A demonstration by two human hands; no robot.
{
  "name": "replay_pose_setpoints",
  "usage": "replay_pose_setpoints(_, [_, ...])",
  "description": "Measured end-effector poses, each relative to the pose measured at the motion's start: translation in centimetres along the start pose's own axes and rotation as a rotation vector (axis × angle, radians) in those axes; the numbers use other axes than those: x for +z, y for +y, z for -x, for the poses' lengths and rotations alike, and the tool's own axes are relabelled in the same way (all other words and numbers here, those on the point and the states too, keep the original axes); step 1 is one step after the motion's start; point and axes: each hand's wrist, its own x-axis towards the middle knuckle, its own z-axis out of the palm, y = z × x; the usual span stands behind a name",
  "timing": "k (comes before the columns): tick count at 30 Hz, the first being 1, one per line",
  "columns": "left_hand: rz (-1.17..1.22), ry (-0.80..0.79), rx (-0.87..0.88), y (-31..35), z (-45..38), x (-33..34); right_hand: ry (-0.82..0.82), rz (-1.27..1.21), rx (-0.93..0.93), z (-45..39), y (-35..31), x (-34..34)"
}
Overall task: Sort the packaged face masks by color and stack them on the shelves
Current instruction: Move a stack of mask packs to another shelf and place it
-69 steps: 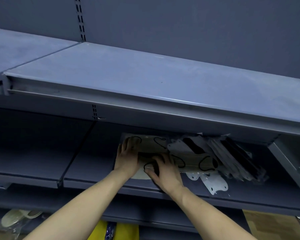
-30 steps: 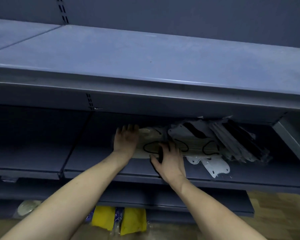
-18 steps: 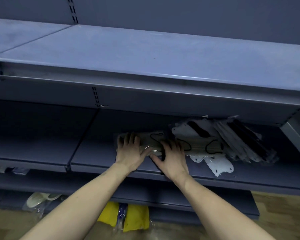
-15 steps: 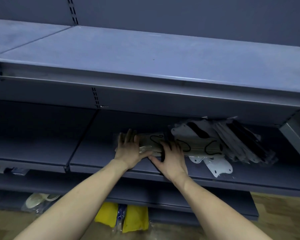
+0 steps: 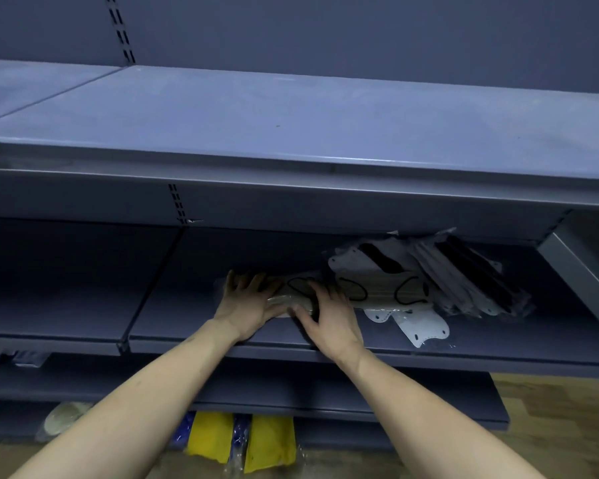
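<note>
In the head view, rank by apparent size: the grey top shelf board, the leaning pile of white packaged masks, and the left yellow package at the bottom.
1. Grey top shelf board
2. Leaning pile of white packaged masks
3. Left yellow package

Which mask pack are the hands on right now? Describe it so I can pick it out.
Find the middle shelf, under the bare top shelf. At the left end of the row of packs lies a flat beige pack with black ear loops, under the left hand and right hand. Its neighbours to the right are unheld.
</note>
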Motion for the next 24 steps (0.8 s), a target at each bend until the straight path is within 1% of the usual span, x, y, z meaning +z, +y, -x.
replay_pose_setpoints(2, [0.004, -0.008, 0.008, 0.1, 0.1, 0.0, 0.136, 0.014, 0.021, 0.1, 0.7, -0.4])
replay_pose_setpoints(3, [0.018, -0.012, 0.006, 0.2, 0.2, 0.1, 0.193, 0.058, 0.062, 0.1, 1.3, -0.7])
replay_pose_setpoints(4, [0.036, -0.008, -0.002, 0.4, 0.2, 0.1, 0.212, 0.109, 0.125, 0.2, 2.0, -1.2])
replay_pose_setpoints(5, [0.055, 0.000, -0.017, 0.8, 0.2, 0.1, 0.180, 0.163, 0.196, 0.3, 2.9, -1.7])
replay_pose_setpoints(7, [0.081, 0.029, -0.071, 2.0, 0.2, 0.1, 0.057, 0.269, 0.285, 0.7, 4.6, -2.4])
replay_pose_setpoints(9, [0.068, 0.115, -0.106, 3.7, -0.1, 0.2, -0.026, 0.320, 0.276, 0.9, 5.5, -2.8])
replay_pose_setpoints(12, [0.063, 0.229, -0.045, 6.3, -0.5, -0.1, -0.028, 0.323, 0.210, 1.0, 5.3, -3.0])
replay_pose_setpoints(15, [0.141, 0.272, 0.089, 8.6, -0.7, -0.2, 0.044, 0.304, 0.192, 1.1, 5.1, -3.0])
replay_pose_setpoints(17, [0.179, 0.214, 0.136, 10.1, -0.6, -0.2, 0.087, 0.301, 0.199, 1.0, 5.2, -3.2])
replay_pose_setpoints(19, [0.184, 0.113, 0.128, 11.1, -0.6, -0.1, 0.100, 0.291, 0.217, 0.9, 5.5, -3.6])
replay_pose_setpoints(20, [0.175, 0.088, 0.114, 11.3, -0.6, -0.2, 0.108, 0.280, 0.227, 0.8, 5.7, -3.8])
replay_pose_setpoints(24, [0.185, 0.081, 0.077, 11.4, -0.7, -0.6, 0.209, 0.228, 0.247, 0.8, 6.1, -4.1])
